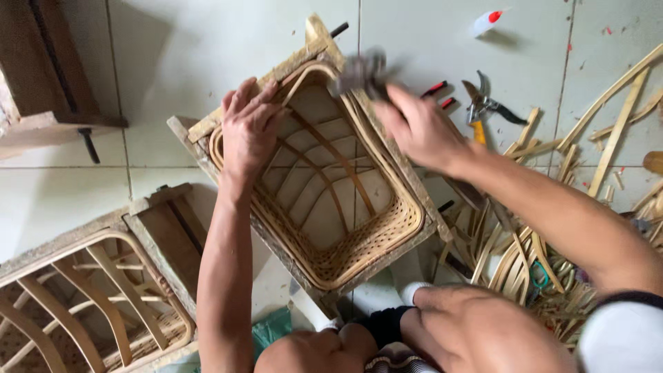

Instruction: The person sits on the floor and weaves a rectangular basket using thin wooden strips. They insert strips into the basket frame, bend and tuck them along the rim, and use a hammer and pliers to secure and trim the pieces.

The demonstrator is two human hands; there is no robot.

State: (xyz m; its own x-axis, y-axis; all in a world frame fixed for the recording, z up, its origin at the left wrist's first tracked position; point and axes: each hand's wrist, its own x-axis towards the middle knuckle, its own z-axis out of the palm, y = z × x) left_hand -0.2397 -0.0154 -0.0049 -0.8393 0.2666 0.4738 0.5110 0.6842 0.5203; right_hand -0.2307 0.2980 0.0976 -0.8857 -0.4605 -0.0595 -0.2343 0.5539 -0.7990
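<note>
Left hand flat, open on basket rim; right hand gripping blurred, perhaps hammer-like tool.

Left hand pressing woven basket rim, right hand swinging blurred hammer

The woven basket is honey-tan with paler ribs, set in a weathered grey-brown wooden frame. Floor tiles are pale grey-green. The pruning shears show dark handles; bamboo strips are straw-yellow.

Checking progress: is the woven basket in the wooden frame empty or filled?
Empty: the basket shows only bare ribs, floor tiles visible through them.
</note>
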